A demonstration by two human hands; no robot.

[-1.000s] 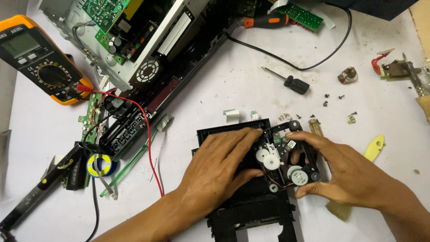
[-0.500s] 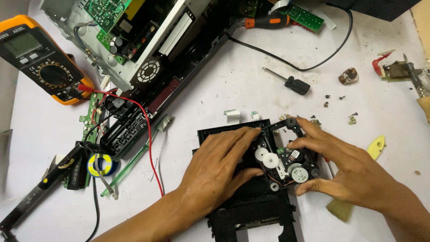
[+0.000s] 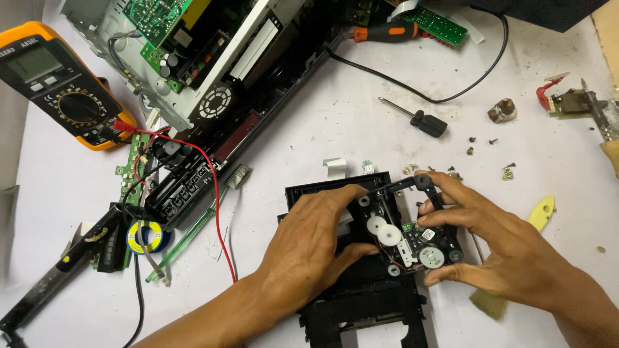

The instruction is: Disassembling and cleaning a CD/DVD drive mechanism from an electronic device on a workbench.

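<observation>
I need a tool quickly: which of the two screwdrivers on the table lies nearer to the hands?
The small black-handled screwdriver, just above the right hand. The orange-and-black one lies farther away, at the top edge.
</observation>
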